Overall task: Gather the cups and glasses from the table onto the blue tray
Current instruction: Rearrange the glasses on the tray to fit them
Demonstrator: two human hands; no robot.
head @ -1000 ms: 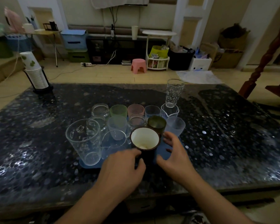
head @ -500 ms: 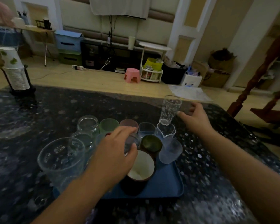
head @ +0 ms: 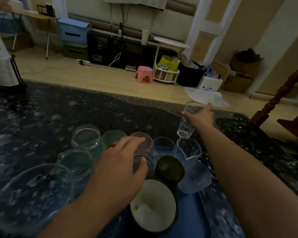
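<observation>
Glossy speckled stone table (head: pixel 110 107), clear patterned glass tumbler (head: pixel 187 121), smooth blue plastic tray (head: pixel 193 219).
</observation>
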